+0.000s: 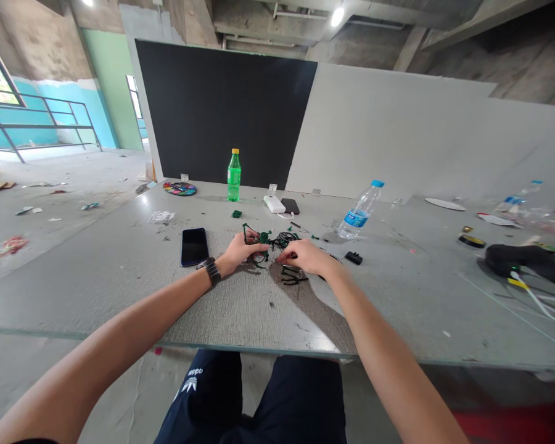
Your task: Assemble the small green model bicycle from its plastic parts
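My left hand (240, 250), with a dark watch on the wrist, is closed on a small dark green plastic frame (263, 237) with thin bars. Black, wheel-like round pieces (287, 238) lie or hang just right of that frame; whether they are joined to it I cannot tell. My right hand (305, 256) has its thumb and fingers pinched low over the table beside these pieces. Anything between its fingertips is too small to make out. Several thin dark parts (294, 279) lie on the table below my right hand.
A phone (194, 246) lies left of my hands. Behind stand a green bottle (234, 177), a white power bank (274, 204) and a leaning clear water bottle (357, 216). A small black piece (354, 258) sits to the right. Farther right are tape (472, 240) and a black device (513, 260) with cables.
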Tool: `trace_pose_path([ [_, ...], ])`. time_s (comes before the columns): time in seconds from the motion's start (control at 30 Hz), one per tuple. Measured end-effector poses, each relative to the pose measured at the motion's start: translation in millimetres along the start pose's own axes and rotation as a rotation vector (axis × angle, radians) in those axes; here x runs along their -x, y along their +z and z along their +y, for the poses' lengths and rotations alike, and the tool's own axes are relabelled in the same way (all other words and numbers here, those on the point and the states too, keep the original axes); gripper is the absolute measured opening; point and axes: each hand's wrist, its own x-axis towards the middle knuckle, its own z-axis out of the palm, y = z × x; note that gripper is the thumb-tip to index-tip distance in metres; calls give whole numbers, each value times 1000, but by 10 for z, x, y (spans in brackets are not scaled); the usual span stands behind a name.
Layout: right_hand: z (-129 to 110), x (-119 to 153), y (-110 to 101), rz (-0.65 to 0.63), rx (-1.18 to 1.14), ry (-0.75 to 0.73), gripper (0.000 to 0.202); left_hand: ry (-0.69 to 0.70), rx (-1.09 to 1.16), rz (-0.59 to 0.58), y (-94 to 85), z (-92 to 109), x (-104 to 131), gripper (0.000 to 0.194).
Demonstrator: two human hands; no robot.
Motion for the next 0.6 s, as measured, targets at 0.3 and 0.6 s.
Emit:
trace_pose_path([
  [0.3,-13,1,8,17,12,-13,19,-6,6,15,-3,-11,-12,45],
  [0.6,10,-5,27,16,-13,-24,21,13,-14,-1,-22,-60,-32,45],
])
